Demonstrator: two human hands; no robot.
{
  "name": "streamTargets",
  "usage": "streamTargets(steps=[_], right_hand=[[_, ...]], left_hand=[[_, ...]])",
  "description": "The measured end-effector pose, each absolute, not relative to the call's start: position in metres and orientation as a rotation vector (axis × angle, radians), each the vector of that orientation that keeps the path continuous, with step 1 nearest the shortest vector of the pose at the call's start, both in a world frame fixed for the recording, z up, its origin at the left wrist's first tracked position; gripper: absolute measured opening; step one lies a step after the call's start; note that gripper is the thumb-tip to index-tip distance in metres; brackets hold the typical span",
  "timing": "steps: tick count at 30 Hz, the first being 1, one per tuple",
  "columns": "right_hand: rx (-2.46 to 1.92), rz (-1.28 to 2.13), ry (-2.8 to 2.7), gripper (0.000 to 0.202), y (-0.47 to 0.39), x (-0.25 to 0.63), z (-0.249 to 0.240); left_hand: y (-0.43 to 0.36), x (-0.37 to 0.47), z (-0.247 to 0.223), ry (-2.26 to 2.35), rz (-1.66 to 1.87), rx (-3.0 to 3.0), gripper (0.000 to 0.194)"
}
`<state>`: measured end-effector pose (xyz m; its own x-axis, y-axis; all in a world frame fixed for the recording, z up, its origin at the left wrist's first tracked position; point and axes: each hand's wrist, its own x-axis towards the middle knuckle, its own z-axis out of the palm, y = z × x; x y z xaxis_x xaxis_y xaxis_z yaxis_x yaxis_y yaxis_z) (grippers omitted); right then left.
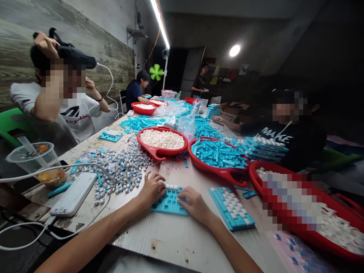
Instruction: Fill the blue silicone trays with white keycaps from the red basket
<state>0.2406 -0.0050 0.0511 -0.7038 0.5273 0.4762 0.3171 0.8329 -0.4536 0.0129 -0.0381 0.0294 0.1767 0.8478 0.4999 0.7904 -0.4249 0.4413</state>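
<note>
In the head view, a light-blue toy keyboard (pixel 170 207) lies flat on the table before me, with white keycaps along its far row and open slots in the rest. My left hand (pixel 152 189) is at its left far corner, fingers bent over the edge and the keycaps. At the right edge, my right hand (pixel 195 203) has curled fingers gripping the board. Whether a loose keycap sits under either hand's fingertips cannot be seen. A second blue keyboard (pixel 231 208), mostly filled with white keycaps, lies right of my right hand.
Red baskets hold white keycaps (pixel 162 139), blue pieces (pixel 218 153) and more white pieces (pixel 338 227). Small grey-and-blue parts (pixel 122 170) are heaped left. A white power bank (pixel 74 195) with cable and a plastic cup (pixel 36 159) stand left. Several people sit or stand around.
</note>
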Motion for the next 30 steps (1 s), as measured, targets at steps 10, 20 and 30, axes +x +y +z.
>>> streamTargets(steps=[10, 20, 30], right_hand=[[-0.590, 0.373, -2.241, 0.005, -0.009, 0.234, 0.053], [-0.479, 0.377, -2.255, 0.008, -0.004, 0.189, 0.039], [-0.496, 0.358, -2.289, 0.009, 0.001, 0.185, 0.033]], left_hand=[[-0.027, 0.013, 0.021, 1.517, 1.197, 1.852, 0.022], [-0.022, 0.010, 0.019, 1.402, 1.130, 1.799, 0.026], [-0.006, 0.006, 0.002, 1.226, 1.109, 1.672, 0.027]])
